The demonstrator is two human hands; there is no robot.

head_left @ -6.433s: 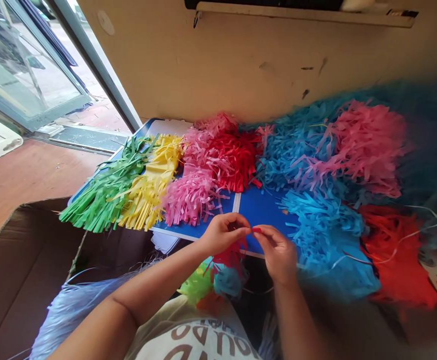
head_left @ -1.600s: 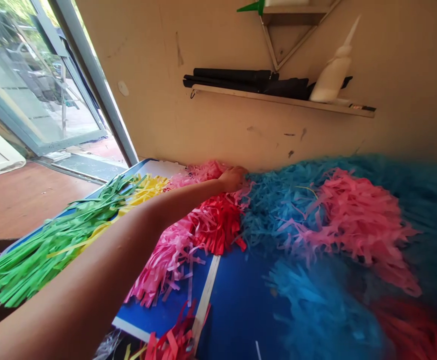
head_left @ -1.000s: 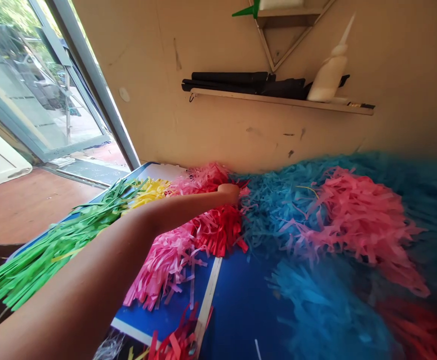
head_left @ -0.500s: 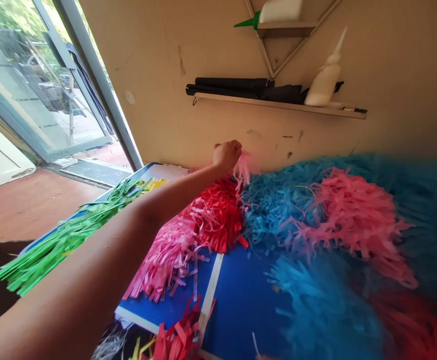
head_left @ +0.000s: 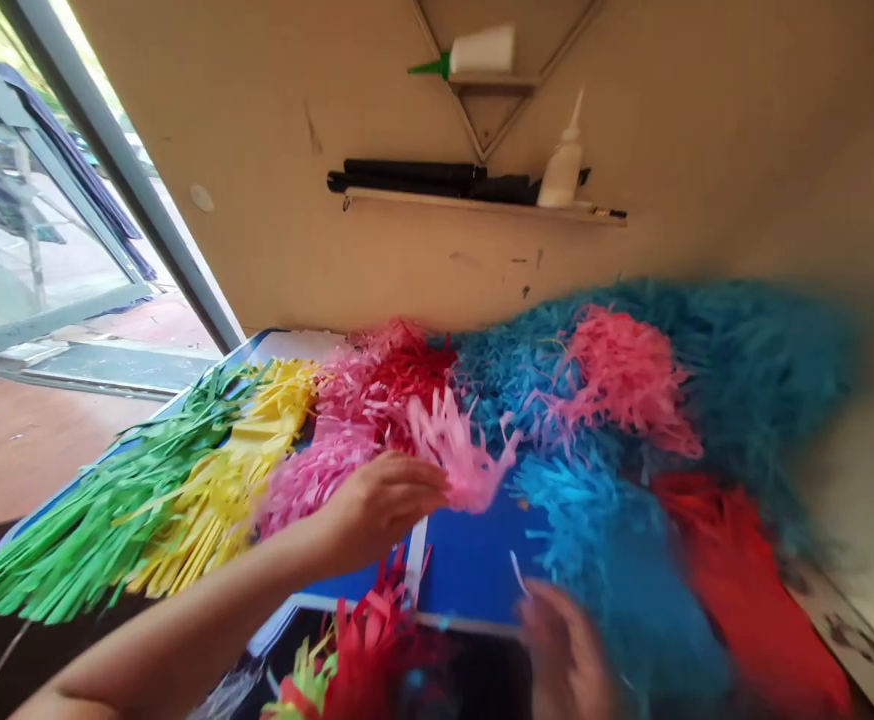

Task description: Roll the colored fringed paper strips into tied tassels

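My left hand reaches over the middle of the blue table, its fingers closed on a fringed pink tissue-paper strip. Low in the view is my right hand, blurred by motion. A thin white strip sticks up from its fingers. Between the hands and nearer to me hangs a bunch of red fringed paper, with some yellow-green paper beside it. Blue fringed paper lies just right of my right hand.
Green, yellow and pink fringe lie along the table's left side. More blue fringe with a pink bunch is piled at the back right, red paper nearer. A wall shelf holds a white squeeze bottle.
My left hand has come back from the far pile toward me, carrying the pink fringe. My right hand has risen into view with the white strip. The camera view has shifted right.
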